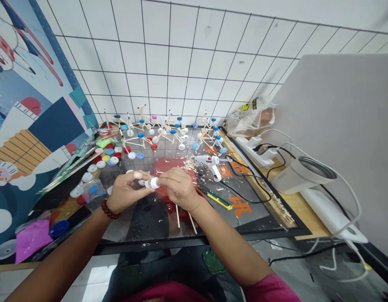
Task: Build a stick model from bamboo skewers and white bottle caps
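Over the table, my left hand (127, 192) and my right hand (181, 188) meet at a white bottle cap (154, 183). My left fingers and thumb pinch it from the left side. From the right, my right fingertips close on its edge; whether they hold anything else is hidden. Below my hands lies a red board (169, 164), partly covered by the right hand. Thin wooden sticks (178, 217) stick out from under my right wrist. Pale scraps are strewn around the board's far right corner.
Small stick models with caps for wheels (173, 131) stand along the back. Loose coloured caps (100, 164) lie at left. A white glue gun (213, 163), its black cord and a yellow utility knife (219, 200) are at right. A power strip (256, 151) sits beyond the frame edge.
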Motion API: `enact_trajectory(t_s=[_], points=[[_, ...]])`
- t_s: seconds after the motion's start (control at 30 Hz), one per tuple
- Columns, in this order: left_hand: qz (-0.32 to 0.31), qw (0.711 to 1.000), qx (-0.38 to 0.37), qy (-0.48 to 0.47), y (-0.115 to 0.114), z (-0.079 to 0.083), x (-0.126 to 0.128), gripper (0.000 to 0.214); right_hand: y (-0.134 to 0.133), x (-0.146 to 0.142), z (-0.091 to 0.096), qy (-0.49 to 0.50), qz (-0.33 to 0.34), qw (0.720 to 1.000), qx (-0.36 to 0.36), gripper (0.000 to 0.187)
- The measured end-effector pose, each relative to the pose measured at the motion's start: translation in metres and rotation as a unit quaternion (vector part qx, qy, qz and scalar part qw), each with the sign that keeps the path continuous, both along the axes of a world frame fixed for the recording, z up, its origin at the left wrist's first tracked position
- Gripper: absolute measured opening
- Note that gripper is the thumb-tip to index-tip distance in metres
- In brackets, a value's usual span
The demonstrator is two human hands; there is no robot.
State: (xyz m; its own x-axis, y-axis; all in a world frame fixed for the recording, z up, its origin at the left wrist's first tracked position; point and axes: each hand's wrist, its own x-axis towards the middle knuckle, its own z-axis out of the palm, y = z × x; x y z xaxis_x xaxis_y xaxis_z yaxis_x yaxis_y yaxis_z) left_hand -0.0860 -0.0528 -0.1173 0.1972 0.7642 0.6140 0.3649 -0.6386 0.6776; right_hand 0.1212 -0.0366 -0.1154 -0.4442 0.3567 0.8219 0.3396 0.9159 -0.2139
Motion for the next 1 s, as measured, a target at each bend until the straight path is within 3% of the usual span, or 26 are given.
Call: enact_trajectory(t_s=[0.07, 0.23, 0.3, 0.37, 0.43, 0.5, 0.57, 0.63, 0.73, 0.8, 0.87, 1.0], points=[[0.03, 0.999, 0.035, 0.024, 0.0, -0.002, -0.001, 0.022, -0.002, -0.003, -0.002, 0.009, -0.017, 1.0, -0.02, 0.023], [0.065, 0.978, 0.167, 0.11, -0.003, -0.001, -0.001, 0.023, -0.005, -0.014, -0.01, 0.124, -0.052, 0.976, -0.169, 0.015], [0.075, 0.982, 0.137, 0.103, -0.004, 0.001, 0.0, 0.02, -0.003, -0.014, -0.011, 0.128, -0.04, 0.976, -0.173, 0.015], [0.077, 0.994, 0.051, 0.066, -0.005, 0.003, 0.001, 0.02, -0.001, -0.01, -0.01, 0.096, -0.015, 0.987, -0.125, 0.017], [0.047, 0.998, -0.046, 0.022, -0.004, 0.005, 0.002, 0.022, 0.002, -0.005, -0.008, 0.059, 0.004, 0.996, -0.069, 0.021], [0.02, 0.995, -0.095, -0.003, -0.004, 0.005, 0.002, 0.023, 0.003, -0.002, -0.007, 0.036, 0.008, 0.999, -0.036, 0.024], [0.033, 0.997, -0.07, 0.016, -0.005, 0.005, 0.003, 0.022, 0.002, -0.002, -0.008, 0.036, -0.002, 0.999, -0.032, 0.024], [0.058, 0.996, 0.008, 0.07, -0.006, 0.005, 0.002, 0.018, 0.0, -0.006, -0.01, 0.053, -0.014, 0.997, -0.055, 0.021], [0.055, 0.98, 0.127, 0.142, -0.006, 0.003, 0.0, 0.014, -0.004, -0.013, -0.015, 0.097, -0.03, 0.986, -0.13, 0.018], [0.048, 0.973, 0.16, 0.157, -0.006, 0.001, -0.002, 0.014, -0.006, -0.017, -0.017, 0.124, -0.044, 0.974, -0.183, 0.017], [0.052, 0.977, 0.146, 0.145, -0.005, 0.0, -0.003, 0.015, -0.007, -0.018, -0.017, 0.137, -0.047, 0.967, -0.212, 0.017], [0.08, 0.996, 0.024, 0.035, -0.005, -0.001, 0.0, 0.025, -0.004, -0.016, -0.013, 0.168, -0.008, 0.958, -0.231, 0.016]])
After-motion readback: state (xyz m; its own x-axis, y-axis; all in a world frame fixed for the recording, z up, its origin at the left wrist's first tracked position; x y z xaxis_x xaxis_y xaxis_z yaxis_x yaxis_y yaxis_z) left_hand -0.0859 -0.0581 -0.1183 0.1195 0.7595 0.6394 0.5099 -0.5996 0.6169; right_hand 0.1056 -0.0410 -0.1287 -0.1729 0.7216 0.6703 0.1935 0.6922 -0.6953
